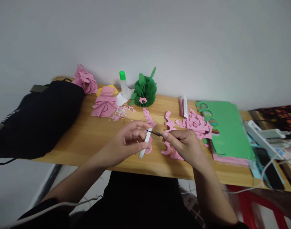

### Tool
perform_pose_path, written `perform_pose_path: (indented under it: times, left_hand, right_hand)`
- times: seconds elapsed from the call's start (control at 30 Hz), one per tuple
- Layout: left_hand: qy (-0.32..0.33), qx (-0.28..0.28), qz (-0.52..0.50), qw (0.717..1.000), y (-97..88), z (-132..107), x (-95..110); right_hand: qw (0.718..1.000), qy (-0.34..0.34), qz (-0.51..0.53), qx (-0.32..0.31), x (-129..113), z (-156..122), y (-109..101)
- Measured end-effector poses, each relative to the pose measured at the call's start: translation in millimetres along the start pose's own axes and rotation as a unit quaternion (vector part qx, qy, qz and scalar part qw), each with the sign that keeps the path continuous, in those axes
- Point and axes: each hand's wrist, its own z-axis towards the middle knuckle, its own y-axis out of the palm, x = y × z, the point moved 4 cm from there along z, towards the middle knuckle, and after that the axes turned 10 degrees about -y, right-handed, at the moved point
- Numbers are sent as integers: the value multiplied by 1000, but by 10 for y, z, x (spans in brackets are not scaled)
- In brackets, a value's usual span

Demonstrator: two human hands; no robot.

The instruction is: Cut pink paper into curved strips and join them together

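Note:
Between its thumb and fingers, my left hand pinches a narrow white strip, tilted above the table. My right hand grips a thin dark pointed tool that looks like tweezers. Its tip meets the upper end of the strip; whether it grips anything there is too small to tell. Curved pink paper cutouts lie on the wood under and between my hands. Behind them stands a green honeycomb paper figure with leaf-shaped pieces and a small pink paper piece on its front.
A glue bottle with a green cap stands near the wall. Pink paper scraps lie beside green sheets on the right. A power strip, cables and a phone are farther right. A black bag covers the table's left end.

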Motion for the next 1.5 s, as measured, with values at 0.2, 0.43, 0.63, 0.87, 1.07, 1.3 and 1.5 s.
perform_pose_path:
  times: [0.2,0.43,0.63,0.87,1.07,1.3,1.5]
  left_hand:
    - [22,168,290,942,-274,-59,-231]
    - [-43,136,523,840,-498,11,-643]
    - [-23,114,211,970,-352,54,-484]
    - [-100,80,-60,990,-130,172,-485]
    - [-12,200,77,977,-129,165,-393]
    - [-15,184,61,981,-80,227,-346]
    - [-2,180,78,981,-60,246,-271]
  right_hand:
    - [984,82,-158,-34,198,27,74]
    - [985,166,-33,21,487,-161,278]
    - [914,205,333,112,397,-198,594]
    - [883,183,409,142,164,-84,674]
    - [902,156,372,156,166,-97,623]
    - [928,113,326,140,111,-107,555]
    - [936,118,305,132,87,-107,509]
